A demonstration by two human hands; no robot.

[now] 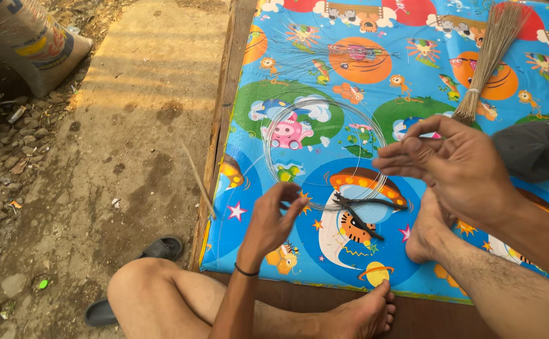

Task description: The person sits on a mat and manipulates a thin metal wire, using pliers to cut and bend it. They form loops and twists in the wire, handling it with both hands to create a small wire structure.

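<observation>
The person sits cross-legged on a bright blue cartoon-printed play mat (412, 94) that lies on a brown wooden platform (224, 100). In the lower middle of the frame the left hand (273, 220) is raised, its fingers curled in and the thumb pressed to the fingertips – it seems to pinch something thin, but what exactly cannot be told. A black band sits on this wrist. At the right of the frame the right hand (453, 166) is half open, the fingers stretched to the left and a little bent; they pinch a thin thing between thumb and forefinger, too fine to name.

Between and above the two hands lies a loose coil of thin silver wire (321, 147), flat on the mat. Just below it, between the hands, rest dark metal pliers (362, 213) with open handles. In the upper right lies a bundle of thin brown palm sticks tied like a broom (484, 56), and near it, at the right edge, a dark grey cap (535, 149).

As for containers – only a large woven printed sack (26, 37) stands in the upper left on the ground; its content is not visible. A black sandal (161, 249) lies on the dirt at the lower left.
</observation>
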